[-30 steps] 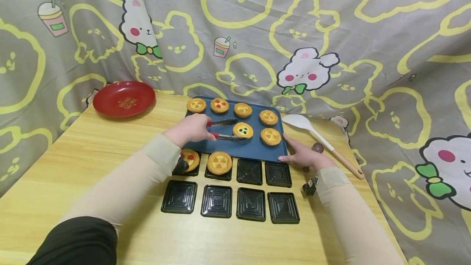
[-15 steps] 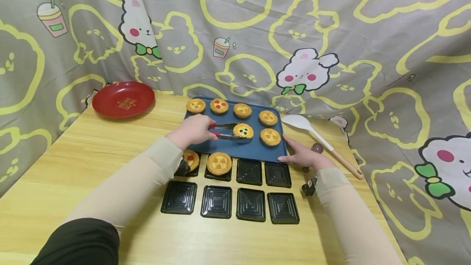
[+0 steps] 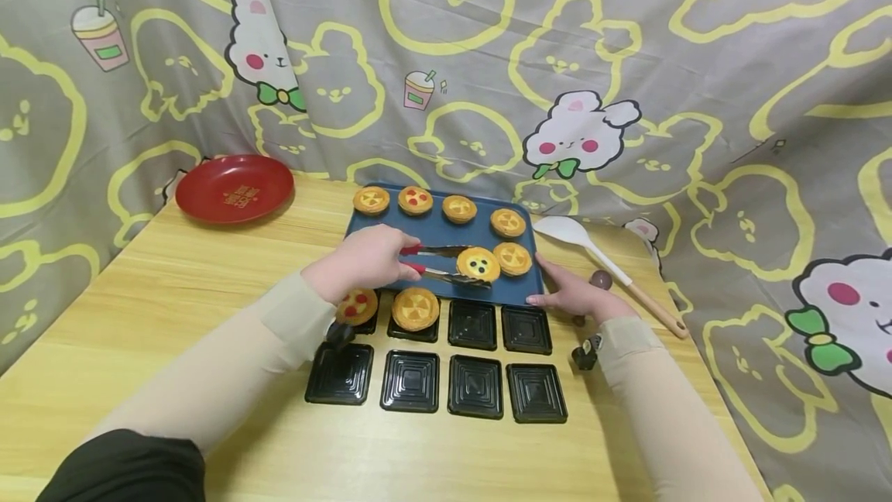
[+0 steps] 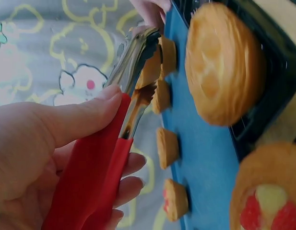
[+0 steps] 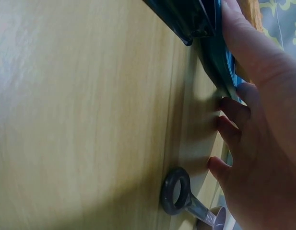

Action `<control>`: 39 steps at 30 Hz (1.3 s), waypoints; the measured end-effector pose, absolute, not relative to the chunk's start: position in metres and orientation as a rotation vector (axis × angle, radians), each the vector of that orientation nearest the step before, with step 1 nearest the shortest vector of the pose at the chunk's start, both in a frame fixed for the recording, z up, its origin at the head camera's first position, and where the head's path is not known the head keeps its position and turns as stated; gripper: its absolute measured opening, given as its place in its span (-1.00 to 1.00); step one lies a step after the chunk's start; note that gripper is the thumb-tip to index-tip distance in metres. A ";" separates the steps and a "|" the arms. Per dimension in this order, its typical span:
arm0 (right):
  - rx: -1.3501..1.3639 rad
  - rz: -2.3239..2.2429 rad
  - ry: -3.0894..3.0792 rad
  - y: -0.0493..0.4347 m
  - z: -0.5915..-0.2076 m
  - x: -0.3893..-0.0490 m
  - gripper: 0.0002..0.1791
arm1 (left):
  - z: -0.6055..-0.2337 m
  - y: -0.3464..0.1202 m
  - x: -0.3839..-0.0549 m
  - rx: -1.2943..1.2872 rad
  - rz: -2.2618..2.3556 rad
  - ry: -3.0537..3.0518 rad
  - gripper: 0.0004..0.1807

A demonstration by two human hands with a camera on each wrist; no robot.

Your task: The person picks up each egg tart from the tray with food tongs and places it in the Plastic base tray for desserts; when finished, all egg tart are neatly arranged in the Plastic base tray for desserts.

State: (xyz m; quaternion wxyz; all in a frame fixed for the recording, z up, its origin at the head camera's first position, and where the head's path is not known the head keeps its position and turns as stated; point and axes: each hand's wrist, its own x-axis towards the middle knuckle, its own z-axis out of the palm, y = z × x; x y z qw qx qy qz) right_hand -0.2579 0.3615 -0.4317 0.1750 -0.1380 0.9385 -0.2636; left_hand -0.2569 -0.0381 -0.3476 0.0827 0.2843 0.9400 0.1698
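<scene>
My left hand (image 3: 368,258) grips red-handled metal tongs (image 4: 97,158), thumb on one arm and fingers round the other. Between the tong tips is a tart (image 3: 478,264) with dark berries on yellow filling, over the front right of the blue baking tray (image 3: 446,292). This tart overlaps a plain tart (image 3: 513,258) in the head view. Several more tarts stand along the tray's back, one with red fruit (image 3: 415,200). My right hand (image 3: 578,290) holds the tray's front right corner, with the thumb along the front edge and the fingers at the right side.
Two rows of black square plastic trays (image 3: 475,386) lie in front; two back-row ones bear a red-fruit tart (image 3: 358,307) and a plain tart (image 3: 415,309). A red plate (image 3: 235,189) is back left. A white spoon (image 3: 592,248) and a dark ring-handled utensil (image 5: 175,191) lie right.
The tongs have closed on the dark-berry tart, and my left hand has carried it right and towards the front of the tray. My right hand stays at the tray corner.
</scene>
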 end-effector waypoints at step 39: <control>-0.412 -0.763 2.660 0.362 -0.433 -0.258 0.19 | -0.331 -0.026 -0.256 0.875 0.489 2.769 -0.09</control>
